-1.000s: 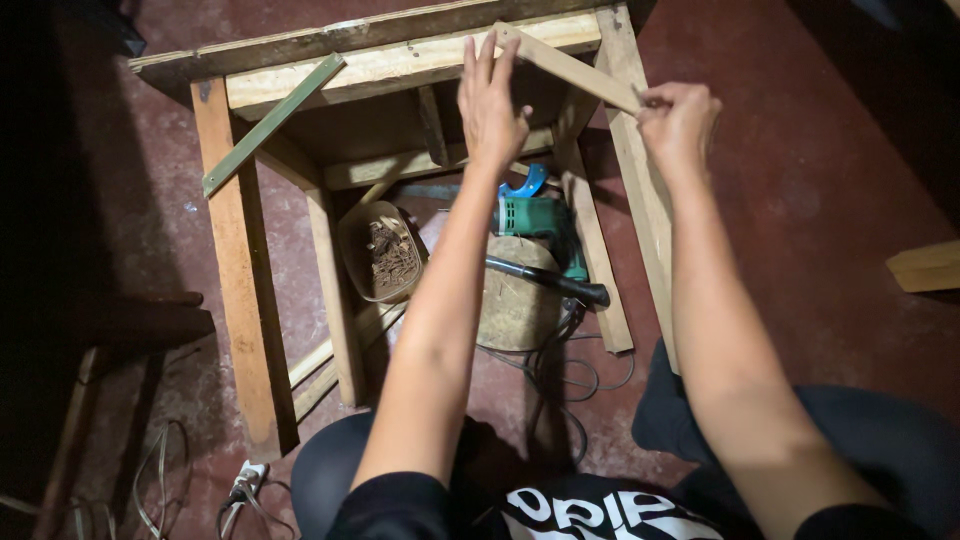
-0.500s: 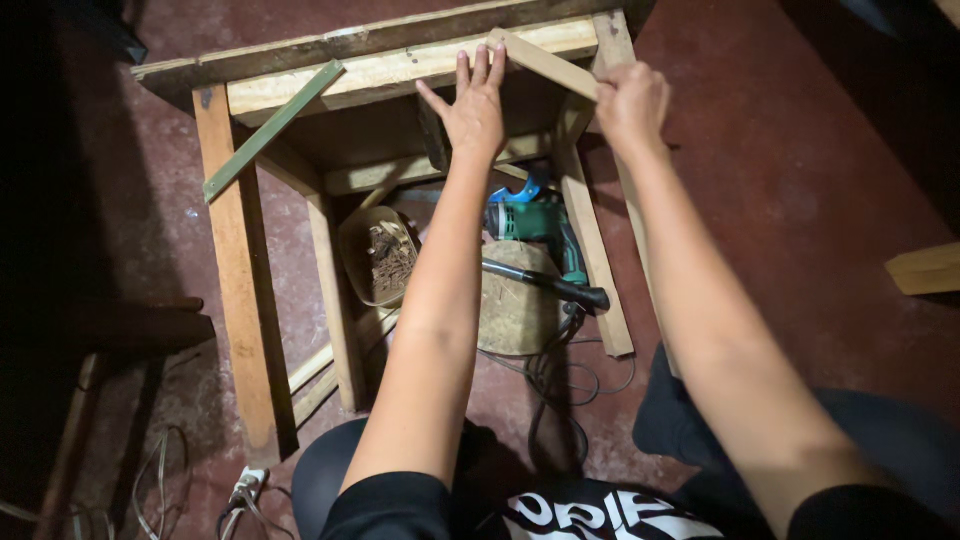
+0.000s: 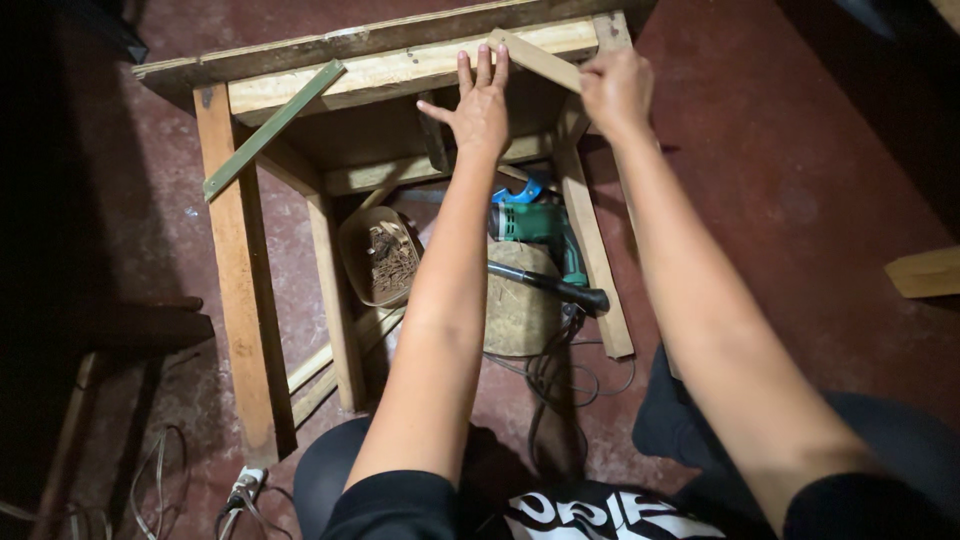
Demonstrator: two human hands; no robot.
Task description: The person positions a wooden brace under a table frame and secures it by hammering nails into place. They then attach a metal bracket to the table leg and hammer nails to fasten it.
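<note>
The fingers [image 3: 478,70] of the left hand [image 3: 480,110] are spread wide and flat, their tips pressed against the near end of a short diagonal wooden strip [image 3: 535,58]; they grip nothing. The right hand [image 3: 615,90] is curled closed around the lower right end of that same strip, just where it meets the upright leg [image 3: 590,240] of a bare wooden frame [image 3: 400,70]. The strip lies slanted across the frame's top right corner, running from the top rail down to the leg, touching both.

The frame stands on a dark red floor [image 3: 780,200]. At its opposite corner a green-painted strip [image 3: 270,128] sits as a matching slanted brace between the top rail and the left leg [image 3: 235,300]. Inside the frame, on the floor, lies a green power drill [image 3: 545,228] with a blue part beside it, and a dark-handled tool [image 3: 550,287] rests across a pale round block [image 3: 520,310]. Just left of these is a shallow container of nails [image 3: 378,258]. Cables [image 3: 555,370] trail from the drill toward the person's knees, and a white plug strip [image 3: 243,488] lies near the foot of the left leg. A loose piece of wood [image 3: 920,272] lies well apart at the right edge.
</note>
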